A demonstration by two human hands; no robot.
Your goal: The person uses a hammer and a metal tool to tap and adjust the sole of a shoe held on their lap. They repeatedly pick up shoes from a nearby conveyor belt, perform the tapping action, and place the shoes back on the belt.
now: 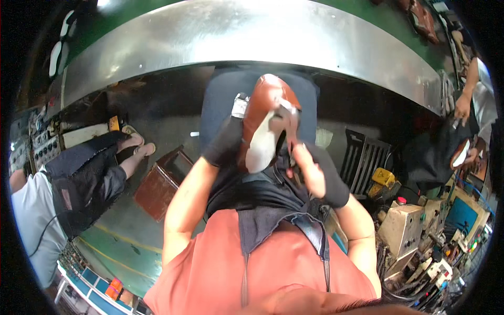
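A brown leather shoe [254, 113] is held up over my lap, its toe pointing away and part of its pale underside [261, 144] facing up. My left hand [227, 140], in a black glove, grips its left side; most fingers are hidden behind it. White wrapping [240, 106] covers a fingertip. On the right, my right hand [314, 176], also black-gloved, is closed with the thumb along a tool with a shiny metal head [287, 116]. Motion smears this tool, so its exact kind is unclear. Its head overlaps the shoe's right side in view.
A metal-edged bench [210, 39] with a green top spans the front. Below it is a dark seat-like surface [223, 86]. A brown box-like stool [164, 184] stands left, a black slatted crate [362, 160] right. Machinery [407, 228] fills the lower right. Co-workers [89, 178] [464, 113] are at both sides.
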